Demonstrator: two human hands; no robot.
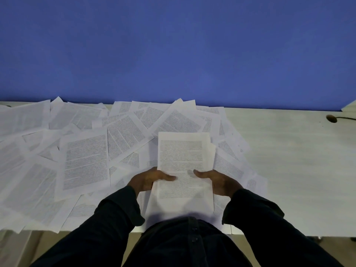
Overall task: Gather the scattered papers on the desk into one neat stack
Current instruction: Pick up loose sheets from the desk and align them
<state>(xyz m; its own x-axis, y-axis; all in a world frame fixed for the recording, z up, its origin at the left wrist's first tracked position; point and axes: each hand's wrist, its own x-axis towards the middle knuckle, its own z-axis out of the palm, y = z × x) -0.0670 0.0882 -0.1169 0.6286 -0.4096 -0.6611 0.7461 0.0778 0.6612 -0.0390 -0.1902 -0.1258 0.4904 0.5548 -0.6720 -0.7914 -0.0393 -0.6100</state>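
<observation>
Near desk [289, 170] front edge: small stack [184, 162] of printed sheets, held above scattered papers [86, 160]. Left hand [148, 180] and right hand [217, 182] grip stack's side edges, thumbs on top. Sheets likely light, limp, slippery; best held by opposite long edges. Loose papers cover desk left and centre.

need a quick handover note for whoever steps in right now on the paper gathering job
Left hand: grips the left edge of the held stack, thumb on top.
Right hand: grips its right edge the same way.
Held stack: a few printed sheets, edges not yet flush, above the near middle of the white desk.
Done: a small stack started.
Left: most of the job. Loose sheets overlap across the desk's left and centre and reach the blue wall. Gather them, then square the stack.
</observation>
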